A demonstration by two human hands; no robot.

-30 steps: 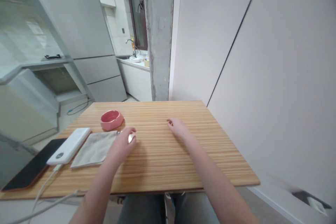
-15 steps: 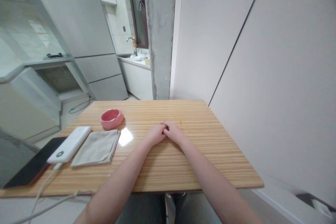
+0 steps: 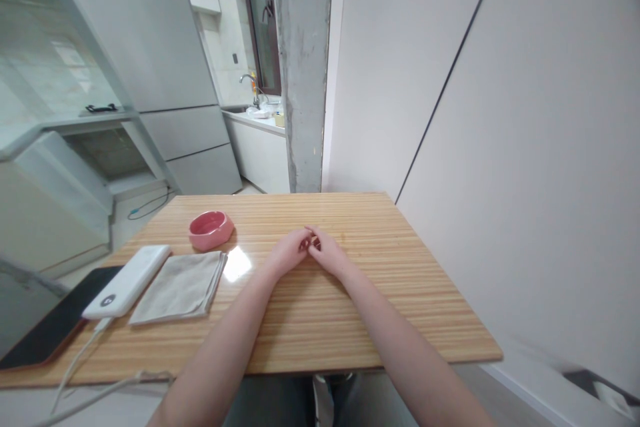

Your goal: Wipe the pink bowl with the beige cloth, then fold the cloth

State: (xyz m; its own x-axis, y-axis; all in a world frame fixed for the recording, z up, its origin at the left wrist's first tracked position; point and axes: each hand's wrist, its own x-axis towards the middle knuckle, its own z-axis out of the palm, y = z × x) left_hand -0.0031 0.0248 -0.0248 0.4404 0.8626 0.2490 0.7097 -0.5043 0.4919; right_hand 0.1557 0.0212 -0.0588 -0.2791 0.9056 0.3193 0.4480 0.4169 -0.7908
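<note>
My left hand and my right hand rest together over the middle of the wooden table. Their fingers curl inward and touch at the tips, with a small gap between the palms. No object shows in either hand, though the undersides of the fingers are hidden. To the left of my hands lies a folded grey cloth. Behind the cloth stands a pink octagonal bowl, like an ashtray. Neither hand touches these.
A white power bank with a plugged-in white cable lies left of the cloth, partly over a black flat board. Beyond the table are a fridge, a sink counter and a concrete pillar. A white panelled wall runs along the right.
My hands were clasped with the fingers overlapping. They have loosened and drawn slightly apart, my left hand shifting a little left. The view has tilted slightly; the objects on the table stay put.
</note>
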